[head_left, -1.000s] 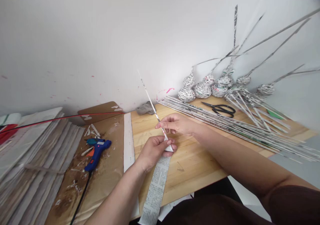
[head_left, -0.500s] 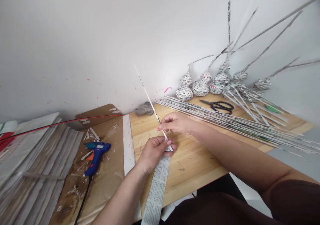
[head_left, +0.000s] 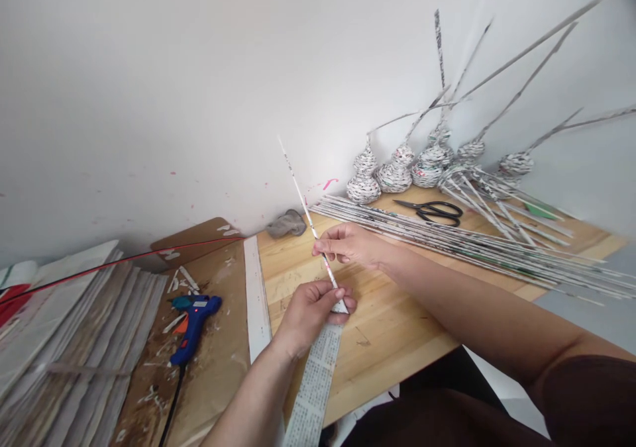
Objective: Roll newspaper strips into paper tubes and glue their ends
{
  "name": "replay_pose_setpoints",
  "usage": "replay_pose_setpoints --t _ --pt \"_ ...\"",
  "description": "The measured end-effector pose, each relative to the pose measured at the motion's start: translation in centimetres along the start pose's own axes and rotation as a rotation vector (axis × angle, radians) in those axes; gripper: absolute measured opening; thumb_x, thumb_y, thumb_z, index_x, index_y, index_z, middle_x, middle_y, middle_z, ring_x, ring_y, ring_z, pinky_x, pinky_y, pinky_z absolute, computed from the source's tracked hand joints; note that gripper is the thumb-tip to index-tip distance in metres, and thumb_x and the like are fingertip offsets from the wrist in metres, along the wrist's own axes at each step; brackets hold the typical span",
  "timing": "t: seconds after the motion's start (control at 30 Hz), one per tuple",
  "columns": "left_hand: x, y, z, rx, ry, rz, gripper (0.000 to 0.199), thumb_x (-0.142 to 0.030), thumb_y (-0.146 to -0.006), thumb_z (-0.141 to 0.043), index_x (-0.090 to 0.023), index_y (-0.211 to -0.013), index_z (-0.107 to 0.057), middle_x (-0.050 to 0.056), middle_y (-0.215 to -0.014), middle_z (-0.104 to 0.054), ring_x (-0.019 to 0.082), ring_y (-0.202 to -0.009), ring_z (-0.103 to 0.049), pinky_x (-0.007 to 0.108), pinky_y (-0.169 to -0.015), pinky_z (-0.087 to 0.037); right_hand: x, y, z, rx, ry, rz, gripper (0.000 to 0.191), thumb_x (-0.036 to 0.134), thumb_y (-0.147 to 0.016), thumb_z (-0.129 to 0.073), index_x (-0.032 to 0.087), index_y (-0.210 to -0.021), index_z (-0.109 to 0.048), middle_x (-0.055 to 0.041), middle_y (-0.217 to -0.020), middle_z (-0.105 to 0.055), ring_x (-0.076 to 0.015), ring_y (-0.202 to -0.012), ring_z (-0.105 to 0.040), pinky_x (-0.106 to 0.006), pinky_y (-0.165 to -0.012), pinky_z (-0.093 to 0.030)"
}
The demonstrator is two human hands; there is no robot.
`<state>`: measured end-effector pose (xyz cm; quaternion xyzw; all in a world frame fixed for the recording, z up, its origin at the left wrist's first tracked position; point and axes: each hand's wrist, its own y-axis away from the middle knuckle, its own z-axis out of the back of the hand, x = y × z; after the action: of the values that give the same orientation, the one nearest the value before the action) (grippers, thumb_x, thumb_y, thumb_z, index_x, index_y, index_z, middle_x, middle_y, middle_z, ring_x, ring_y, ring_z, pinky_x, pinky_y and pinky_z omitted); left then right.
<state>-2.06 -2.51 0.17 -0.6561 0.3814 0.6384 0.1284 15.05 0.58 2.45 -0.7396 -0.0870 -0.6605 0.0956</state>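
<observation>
A newspaper strip runs from the table's near edge up into my left hand, whose thumb and fingers are closed on it where it wraps into a roll. From there a thin paper tube slants up and to the left, its tip in front of the wall. My right hand pinches this tube a little above my left hand. Behind my right forearm lies a bundle of finished paper tubes, and black scissors rest beyond them.
Several woven paper gourds stand along the wall, with long tube ends sticking up. On the left, a blue glue gun lies on stained cardboard beside a tied newspaper stack. A grey cloth lump sits near the wall.
More of the tube shows between my hands, with a coloured patch now visible. My left hand sits slightly lower, and the view has shifted a little.
</observation>
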Motion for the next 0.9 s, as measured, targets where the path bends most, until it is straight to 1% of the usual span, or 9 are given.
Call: replay_pose_setpoints --t 0.1,0.27,0.43,0.47,0.6,0.63,0.77,0.83,0.9 --pt "0.13 0.09 -0.08 0.007 0.013 0.001 0.032 -0.039 -0.077 -0.064 -0.01 -0.091 -0.068 0.011 -0.084 -0.067 0.018 -0.08 -0.062 0.029 -0.069 -0.051 0.14 0.02 -0.01 0.013 0.009 0.016 0.034 0.045 -0.072 -0.068 0.012 -0.078 -0.07 0.0004 -0.061 -0.055 -0.0044 -0.048 -0.037 -0.019 -0.04 -0.019" --pt "0.4 0.14 -0.14 0.013 0.003 -0.006 0.033 -0.04 -0.077 -0.064 -0.011 -0.091 -0.068 0.01 -0.084 -0.067 0.017 -0.079 -0.061 0.03 -0.07 -0.052 0.05 -0.03 -0.1 -0.11 -0.017 0.029 0.031 0.042 -0.065 -0.075 0.013 -0.066 -0.065 0.0024 -0.055 -0.052 -0.0042 -0.046 -0.034 -0.019 -0.039 -0.018" --pt "0.29 0.24 -0.17 0.006 -0.014 0.008 0.034 -0.041 -0.077 -0.064 -0.011 -0.091 -0.068 0.01 -0.084 -0.068 0.018 -0.08 -0.062 0.031 -0.071 -0.052 0.51 0.17 0.08 0.029 -0.009 0.003 0.035 0.046 -0.072 -0.068 0.012 -0.081 -0.071 0.0002 -0.061 -0.055 -0.0046 -0.047 -0.037 -0.019 -0.039 -0.019" --pt "0.26 0.26 -0.19 0.013 -0.018 0.012 0.034 -0.041 -0.077 -0.064 -0.011 -0.092 -0.068 0.01 -0.085 -0.068 0.018 -0.081 -0.062 0.032 -0.072 -0.052 0.57 0.17 0.12 0.024 -0.007 0.0 0.035 0.045 -0.071 -0.069 0.012 -0.08 -0.07 0.0001 -0.061 -0.056 -0.0044 -0.047 -0.036 -0.019 -0.038 -0.018" --pt "0.2 0.31 -0.22 0.047 -0.021 0.024 0.033 -0.041 -0.078 -0.062 -0.012 -0.093 -0.068 0.01 -0.086 -0.067 0.019 -0.083 -0.062 0.032 -0.073 -0.052 0.62 0.08 0.19 -0.106 -0.03 0.005 0.032 0.043 -0.063 -0.077 0.013 -0.068 -0.066 0.002 -0.056 -0.053 -0.0045 -0.047 -0.036 -0.019 -0.038 -0.018" --pt "0.2 0.31 -0.21 0.048 -0.017 0.025 0.033 -0.041 -0.079 -0.062 -0.012 -0.093 -0.068 0.01 -0.086 -0.067 0.019 -0.082 -0.063 0.032 -0.072 -0.052 0.63 0.08 0.2 -0.103 -0.034 0.006 0.033 0.044 -0.064 -0.075 0.013 -0.069 -0.067 0.0015 -0.057 -0.053 -0.005 -0.048 -0.038 -0.018 -0.038 -0.019" --pt "0.11 0.38 -0.24 0.03 -0.005 0.018 0.034 -0.042 -0.079 -0.062 -0.011 -0.093 -0.068 0.011 -0.085 -0.068 0.019 -0.08 -0.063 0.031 -0.069 -0.052 0.72 0.16 0.24 0.025 0.016 -0.018 0.036 0.048 -0.073 -0.067 0.013 -0.079 -0.07 -0.0011 -0.063 -0.057 -0.0064 -0.053 -0.042 -0.018 -0.039 -0.021" --pt "-0.01 0.46 -0.3 0.033 -0.005 0.021 0.035 -0.042 -0.079 -0.062 -0.011 -0.093 -0.067 0.011 -0.086 -0.068 0.019 -0.08 -0.063 0.03 -0.068 -0.052 0.66 0.15 0.24 0.004 0.033 -0.014 0.034 0.047 -0.072 -0.069 0.013 -0.075 -0.069 -0.0013 -0.063 -0.059 -0.0059 -0.051 -0.042 -0.018 -0.039 -0.021" --pt "-0.12 0.54 -0.37 0.042 -0.007 0.029 0.035 -0.042 -0.079 -0.061 -0.011 -0.093 -0.067 0.012 -0.086 -0.068 0.019 -0.079 -0.063 0.029 -0.066 -0.051 0.53 0.11 0.25 -0.065 0.016 0.007 0.033 0.045 -0.068 -0.072 0.013 -0.071 -0.068 -0.0012 -0.063 -0.059 -0.0056 -0.051 -0.041 -0.018 -0.039 -0.02"
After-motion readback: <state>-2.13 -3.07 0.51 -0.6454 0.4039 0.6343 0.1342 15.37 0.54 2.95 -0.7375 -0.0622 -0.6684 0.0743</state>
